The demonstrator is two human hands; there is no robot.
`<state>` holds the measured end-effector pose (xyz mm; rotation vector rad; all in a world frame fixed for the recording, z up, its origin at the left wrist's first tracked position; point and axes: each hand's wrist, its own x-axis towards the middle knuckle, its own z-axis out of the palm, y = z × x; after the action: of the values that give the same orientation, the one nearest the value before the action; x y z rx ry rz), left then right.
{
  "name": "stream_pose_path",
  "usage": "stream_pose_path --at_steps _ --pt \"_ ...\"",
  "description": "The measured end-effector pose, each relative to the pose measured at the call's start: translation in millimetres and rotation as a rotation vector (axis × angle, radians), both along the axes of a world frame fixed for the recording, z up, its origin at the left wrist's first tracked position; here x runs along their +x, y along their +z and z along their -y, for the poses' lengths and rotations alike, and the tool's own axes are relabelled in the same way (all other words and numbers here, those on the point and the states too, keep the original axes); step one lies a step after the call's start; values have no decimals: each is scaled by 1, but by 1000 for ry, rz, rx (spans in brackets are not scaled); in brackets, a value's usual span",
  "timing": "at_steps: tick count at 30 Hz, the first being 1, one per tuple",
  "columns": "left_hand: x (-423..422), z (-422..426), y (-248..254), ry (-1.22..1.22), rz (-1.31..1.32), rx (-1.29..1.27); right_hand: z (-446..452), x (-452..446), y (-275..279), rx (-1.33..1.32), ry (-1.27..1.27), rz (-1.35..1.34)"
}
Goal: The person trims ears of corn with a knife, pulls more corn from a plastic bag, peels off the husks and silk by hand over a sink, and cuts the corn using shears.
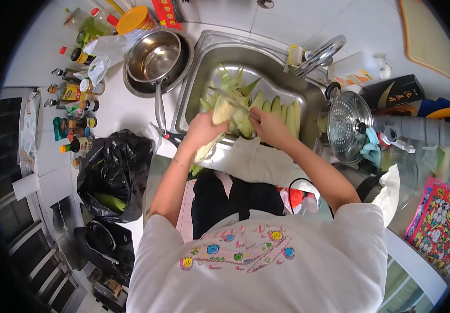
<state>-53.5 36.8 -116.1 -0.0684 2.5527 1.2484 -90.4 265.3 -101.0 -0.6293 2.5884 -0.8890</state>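
Observation:
My left hand [204,129] is wrapped round a pale yellow ear of corn [224,110], held tilted over the sink's front edge. The lower end of the ear sticks out below my palm. My right hand [270,125] grips a knife [238,104], its thin blade pointing up and left against the upper part of the ear. Behind both hands, loose green husks [235,86] lie in the metal sink [212,57]. Several ears in pale green husk [290,117] rest side by side to the right. The knife handle is mostly hidden in my fingers.
A cloth [253,161] hangs over the sink's front edge. On the left stand a steel pan [154,56], several bottles [74,91] and a black plastic bag [113,177] with green husk inside. The faucet [321,55] and a glass lid [347,120] are to the right.

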Motion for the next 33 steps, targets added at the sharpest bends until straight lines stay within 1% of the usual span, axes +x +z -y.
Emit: stream_pose_path --at_steps 1,2,4,5,8,9,10,11,12,14,15,18,21,24,25,27,28,29,30,32,33 --pt "1 -5 0 -58 7 -284 -1 0 -9 -57 -13 17" --pt "6 -11 1 -11 13 -261 -3 5 -16 -114 -26 48" --pt "7 -16 8 85 8 -224 2 7 -15 -54 -24 51" --pt "9 -11 0 116 -28 -26 4 4 -14 -25 -22 47" --pt "8 1 -13 63 -80 389 -2 2 -4 65 62 -53" --pt "6 6 -6 -76 12 245 -2 7 -11 8 22 -8" --pt "4 -16 30 -159 -34 -117 0 8 -25 -52 -15 25" --pt "2 -25 32 -86 -69 -1 4 8 -39 -118 -51 57" --pt "4 -29 33 2 -99 122 3 5 -53 -87 -133 27" --pt "5 -17 24 66 -111 126 -9 -15 -74 -31 -310 -56" --pt "12 -11 20 92 -100 125 -17 -18 -51 -70 -297 2" --pt "15 -3 15 106 -107 347 -17 -16 -51 28 -216 -20" --pt "20 3 10 138 -46 564 -6 -8 -44 -40 -263 -33" --pt "20 5 13 231 76 691 1 -6 -48 -146 -377 80" --pt "18 0 8 287 26 735 3 -7 -45 -209 -421 178" --pt "13 -4 14 462 234 1027 9 -5 -35 -327 -507 382" --pt "8 -5 17 546 335 1174 12 -3 -26 -437 -528 451" --pt "4 -6 16 594 366 1247 15 0 -17 -548 -549 518" --pt "1 -9 20 629 349 1293 18 3 -7 -660 -569 585" --pt "-6 -15 37 690 317 1386 25 8 9 -753 -605 662" --pt "-10 -15 40 684 303 1430 27 11 19 -798 -607 693"
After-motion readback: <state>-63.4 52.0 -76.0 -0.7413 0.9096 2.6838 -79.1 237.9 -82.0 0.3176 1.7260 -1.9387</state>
